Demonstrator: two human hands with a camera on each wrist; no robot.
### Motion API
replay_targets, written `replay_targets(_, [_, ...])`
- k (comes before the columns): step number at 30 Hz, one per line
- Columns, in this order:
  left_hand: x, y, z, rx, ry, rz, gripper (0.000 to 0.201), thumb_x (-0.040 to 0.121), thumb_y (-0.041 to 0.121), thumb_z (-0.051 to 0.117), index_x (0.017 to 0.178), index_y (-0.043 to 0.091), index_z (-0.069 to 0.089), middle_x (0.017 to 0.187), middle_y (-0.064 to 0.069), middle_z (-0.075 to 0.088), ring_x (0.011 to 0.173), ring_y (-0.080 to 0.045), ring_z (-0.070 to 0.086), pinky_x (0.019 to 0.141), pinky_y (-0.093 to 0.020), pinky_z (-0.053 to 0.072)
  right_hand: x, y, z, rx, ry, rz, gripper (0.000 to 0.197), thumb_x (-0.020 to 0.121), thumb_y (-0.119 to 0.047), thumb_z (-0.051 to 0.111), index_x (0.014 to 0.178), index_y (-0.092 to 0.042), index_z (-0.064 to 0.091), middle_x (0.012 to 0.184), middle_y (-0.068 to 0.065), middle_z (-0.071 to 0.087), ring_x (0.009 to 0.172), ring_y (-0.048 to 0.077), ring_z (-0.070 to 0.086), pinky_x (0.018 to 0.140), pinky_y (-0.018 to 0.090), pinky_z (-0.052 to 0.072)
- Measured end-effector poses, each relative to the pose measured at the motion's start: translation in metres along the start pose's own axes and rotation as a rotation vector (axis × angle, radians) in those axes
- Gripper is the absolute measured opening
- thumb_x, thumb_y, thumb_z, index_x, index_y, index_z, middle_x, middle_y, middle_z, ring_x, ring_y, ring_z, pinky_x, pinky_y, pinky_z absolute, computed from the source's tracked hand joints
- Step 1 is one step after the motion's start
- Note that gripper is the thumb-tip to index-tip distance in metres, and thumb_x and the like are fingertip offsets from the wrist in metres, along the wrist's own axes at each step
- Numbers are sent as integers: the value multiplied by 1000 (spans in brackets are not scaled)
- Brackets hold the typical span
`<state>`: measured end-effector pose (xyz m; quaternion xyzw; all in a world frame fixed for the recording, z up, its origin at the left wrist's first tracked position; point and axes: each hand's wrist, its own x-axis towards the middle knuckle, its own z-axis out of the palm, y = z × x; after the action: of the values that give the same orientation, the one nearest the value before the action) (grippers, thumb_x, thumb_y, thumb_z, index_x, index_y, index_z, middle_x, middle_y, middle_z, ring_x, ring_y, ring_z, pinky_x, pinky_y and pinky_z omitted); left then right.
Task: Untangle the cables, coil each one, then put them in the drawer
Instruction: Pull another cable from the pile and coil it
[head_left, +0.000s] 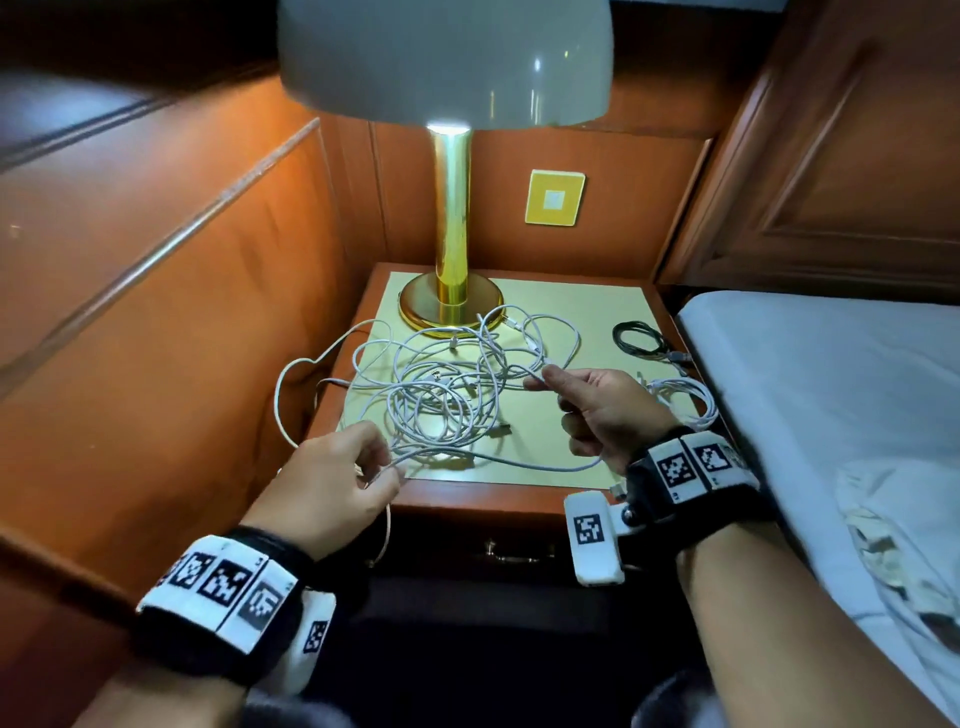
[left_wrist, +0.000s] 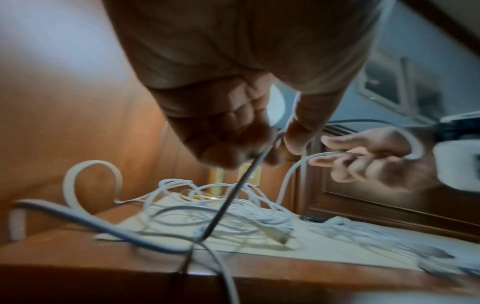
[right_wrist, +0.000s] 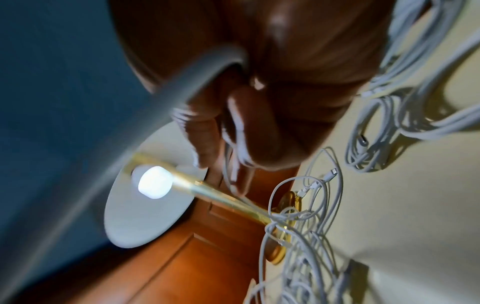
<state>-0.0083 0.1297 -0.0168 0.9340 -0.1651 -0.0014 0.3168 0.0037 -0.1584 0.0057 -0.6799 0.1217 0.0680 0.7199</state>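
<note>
A tangle of white cables (head_left: 441, 389) (left_wrist: 207, 209) (right_wrist: 298, 236) lies on the nightstand top (head_left: 587, 322) in front of the lamp. My left hand (head_left: 379, 467) (left_wrist: 275, 144) pinches one white strand near the front left edge; the strand runs across to my right hand. My right hand (head_left: 545, 382) (left_wrist: 335, 152) (right_wrist: 233, 176) holds the plug end of a white cable between thumb and fingers above the tangle's right side. A coiled white cable (head_left: 685, 397) (right_wrist: 389, 127) and a coiled black cable (head_left: 641, 340) lie at the right. The drawer (head_left: 498, 553) below looks closed.
A brass lamp (head_left: 451, 291) (right_wrist: 221, 195) with a white shade stands at the back of the nightstand. Wood panelling closes the left and back. A bed with white sheets (head_left: 831, 389) borders the right. One cable loop (head_left: 291, 395) hangs over the left edge.
</note>
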Motion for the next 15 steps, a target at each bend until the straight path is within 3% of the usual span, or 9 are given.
replay_targets(2, [0, -10, -5, 106, -45, -123, 15, 86, 34, 69, 80, 26, 57, 77, 7, 65, 74, -11, 59, 67, -30, 44, -1, 4, 12, -84, 0, -54, 25, 99, -26, 57, 99, -4, 70, 73, 10, 19, 42, 11, 19, 38, 19, 26])
replay_targets(4, [-1, -16, -7, 185, -84, -223, 12, 88, 29, 65, 81, 26, 56, 83, 7, 63, 81, -18, 57, 70, -31, 41, -2, 4, 20, -57, 32, -136, 17, 101, -17, 52, 93, -7, 64, 76, 13, 37, 41, 10, 26, 39, 23, 35])
replay_targets(6, [-1, -16, -7, 194, -93, -263, 13, 92, 26, 61, 81, 23, 55, 83, 5, 60, 86, -21, 56, 72, -30, 38, -3, -1, 24, 46, 55, -214, 16, 104, -11, 44, 97, -7, 58, 77, 5, 47, 40, 6, 28, 39, 21, 33])
replay_targets(9, [2, -12, -4, 113, -26, -197, 20, 96, 24, 58, 77, 24, 53, 79, 2, 60, 82, -23, 57, 68, -28, 35, -5, -11, 25, 149, 88, -282, 18, 105, -17, 41, 101, -10, 58, 64, -7, 41, 40, 5, 22, 39, 16, 20])
replay_targets(11, [3, -10, -2, -41, 60, -126, 17, 96, 21, 59, 79, 22, 59, 76, 4, 67, 77, -20, 65, 68, -30, 45, -8, -13, 26, 173, 101, -341, 20, 105, -24, 43, 103, -11, 59, 57, -8, 35, 39, 5, 19, 39, 16, 17])
replay_targets(13, [3, -9, 4, -229, 134, -70, 10, 94, 19, 61, 85, 22, 65, 77, 3, 73, 77, -12, 72, 74, -37, 58, -9, -11, 27, 161, 114, -403, 21, 106, -23, 41, 105, -13, 60, 57, -6, 31, 39, 6, 21, 39, 17, 21])
replay_targets(15, [3, -4, 8, -399, 186, -22, 6, 91, 28, 64, 89, 25, 68, 81, 5, 75, 81, -9, 73, 79, -41, 60, -6, -7, 25, 81, 146, -434, 22, 106, -16, 40, 108, -15, 61, 58, -5, 35, 42, 7, 28, 41, 20, 31])
